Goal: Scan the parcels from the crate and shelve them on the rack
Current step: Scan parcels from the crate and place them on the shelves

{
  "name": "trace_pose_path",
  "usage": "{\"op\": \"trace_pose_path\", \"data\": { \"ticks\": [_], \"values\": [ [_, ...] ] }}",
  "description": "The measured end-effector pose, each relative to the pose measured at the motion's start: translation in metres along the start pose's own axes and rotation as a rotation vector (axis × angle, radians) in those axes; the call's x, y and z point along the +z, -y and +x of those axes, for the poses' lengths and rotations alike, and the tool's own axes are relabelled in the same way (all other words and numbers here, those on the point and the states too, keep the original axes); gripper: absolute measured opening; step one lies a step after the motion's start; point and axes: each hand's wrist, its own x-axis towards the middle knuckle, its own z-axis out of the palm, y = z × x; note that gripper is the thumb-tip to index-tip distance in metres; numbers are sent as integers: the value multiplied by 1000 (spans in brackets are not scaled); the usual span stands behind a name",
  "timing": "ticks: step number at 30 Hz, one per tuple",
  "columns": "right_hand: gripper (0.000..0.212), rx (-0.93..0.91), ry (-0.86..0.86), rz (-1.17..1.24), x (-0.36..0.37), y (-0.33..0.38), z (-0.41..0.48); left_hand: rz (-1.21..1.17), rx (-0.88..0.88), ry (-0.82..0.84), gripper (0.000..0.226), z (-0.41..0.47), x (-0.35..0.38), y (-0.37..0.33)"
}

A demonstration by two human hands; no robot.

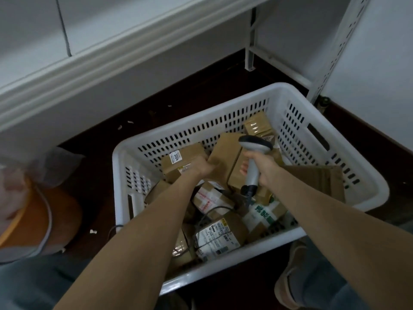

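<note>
Dark floor (196, 90) under a white rack (111, 61); the white slotted crate (223, 264) sits on the floor just below the shelf edge, piled with parcels (216, 236). Step in hand looks like pick-and-scan: one parcel is being pulled out for the scanner, nothing shelved from this grab yet. The left hand (204, 167) grips the lower edge of a tilted brown box (225, 153) in the far middle of the crate, fingers wrapped on it, beside a parcel marked 3004 (178, 162). The right hand (261, 170) is closed round the scanner (254, 145) handle, its head aimed away over the far-right corner parcels, and its cable (207, 213) trails down across the pile. No label shows on the box face in view, so the next move likely needs the box lifted and turned until its barcode faces the scanner, then carried up to the rack.
</note>
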Motion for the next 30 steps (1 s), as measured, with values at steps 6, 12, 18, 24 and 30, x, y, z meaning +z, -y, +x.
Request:
{"op": "trace_pose_path", "data": {
  "ticks": [6,12,18,24,30],
  "values": [
    [52,18,31,22,23,-5,24,-91,-87,4,42,24,6,15],
    [52,0,32,73,31,-7,36,-302,-136,152,72,43,22,24],
    [48,-23,28,64,30,-6,32,-481,-157,92,46,28,7,18],
    [34,-52,84,132,31,4,-4,-620,-114,-59,18,-11,-29,1],
    [32,-137,173,218,34,23,-60,-956,-99,-90,24,-64,-56,-19]
  ]
}}
